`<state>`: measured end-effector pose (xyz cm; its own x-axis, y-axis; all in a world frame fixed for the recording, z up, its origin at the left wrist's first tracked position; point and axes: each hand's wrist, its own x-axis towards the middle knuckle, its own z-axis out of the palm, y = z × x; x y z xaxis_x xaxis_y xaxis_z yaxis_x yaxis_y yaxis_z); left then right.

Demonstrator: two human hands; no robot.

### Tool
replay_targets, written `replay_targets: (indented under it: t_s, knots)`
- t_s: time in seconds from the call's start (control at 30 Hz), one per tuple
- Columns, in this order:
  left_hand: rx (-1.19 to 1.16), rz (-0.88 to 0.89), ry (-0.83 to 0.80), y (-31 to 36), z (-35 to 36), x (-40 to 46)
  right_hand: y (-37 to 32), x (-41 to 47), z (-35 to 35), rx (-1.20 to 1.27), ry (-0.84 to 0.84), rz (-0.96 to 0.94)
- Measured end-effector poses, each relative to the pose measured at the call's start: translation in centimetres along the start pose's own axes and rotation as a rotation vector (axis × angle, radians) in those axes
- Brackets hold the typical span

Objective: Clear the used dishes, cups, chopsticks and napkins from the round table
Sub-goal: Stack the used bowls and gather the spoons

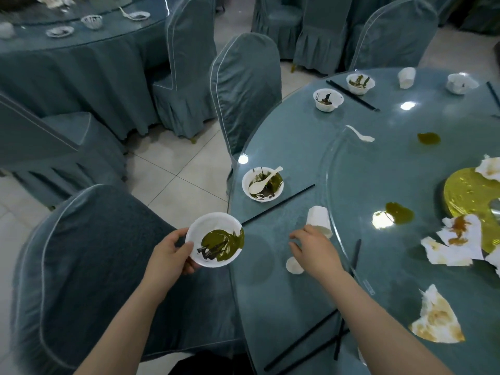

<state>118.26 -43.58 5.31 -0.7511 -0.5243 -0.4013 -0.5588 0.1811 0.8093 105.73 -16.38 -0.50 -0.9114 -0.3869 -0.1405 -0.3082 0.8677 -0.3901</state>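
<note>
Barely begun, one dirty bowl (216, 240) is gripped by the left hand (169, 255) while the right hand (311, 249), fingers loose, is reached toward a cup (319, 221); bowls, chopsticks and napkins are left on the worktop (297, 147).

Round glass-topped desk (297, 147), teal cloth beneath. White bowl (216, 240), green-brown sauce smeared inside, held off the desk edge. White bowl with spoon (262, 183) near the rim. Paper cup (319, 221) on its side. Black chopstick (278, 204) lying flat between them. Stained napkins (457, 244), crumpled.

Glass-topped round table (284, 147) under bowls (262, 184), chopsticks (278, 204), cups (319, 221), stained napkins (435, 318).
</note>
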Motion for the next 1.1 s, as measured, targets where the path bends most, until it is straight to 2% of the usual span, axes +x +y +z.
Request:
replay_targets:
  t_s: [0.43, 0.87, 0.97, 1.1]
  knots:
    - [-0.08, 0.018, -0.058, 1.9, -2.1, 10.2, -4.8, 9.5, -1.4, -0.076, 0.027, 0.013]
    - [-0.155, -0.025, -0.055, 2.9, -2.9, 16.3, -6.9, 18.1, -0.5, -0.439, -0.204, 0.037]
    - [-0.158, -0.021, -0.082, 3.1, -2.2, 16.7, -6.5, 17.9, -0.7, -0.411, -0.18, 0.039]
    - [-0.163, -0.001, -0.147, 3.9, -0.3, 17.1, -5.6, 16.6, -1.7, -0.283, -0.066, 0.061]
